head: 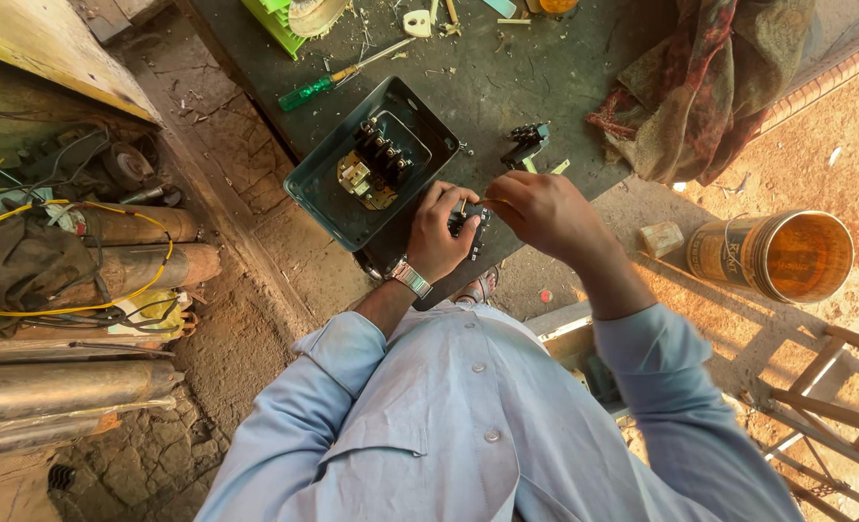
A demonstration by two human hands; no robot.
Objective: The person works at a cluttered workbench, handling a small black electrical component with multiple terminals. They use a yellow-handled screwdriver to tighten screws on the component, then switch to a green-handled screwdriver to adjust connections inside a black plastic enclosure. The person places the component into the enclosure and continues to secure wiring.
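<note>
Closely gripped, black part point(470, 224), left fingers point(446, 208)

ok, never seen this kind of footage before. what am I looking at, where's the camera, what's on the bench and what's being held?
There is no machine here: a person in a light blue shirt works with bare hands. The single picture comes from a camera worn on the head, looking straight down.

The left hand, with a metal wristwatch, grips a small black electrical part. The right hand pinches a thin yellowish piece at that part; what it is cannot be told.

On the dark workbench top lie an open dark green metal box with a black terminal block inside, a green-handled screwdriver, another small black part and a patterned reddish cloth. An orange-lit tin can sits on the ground to the right.
</note>
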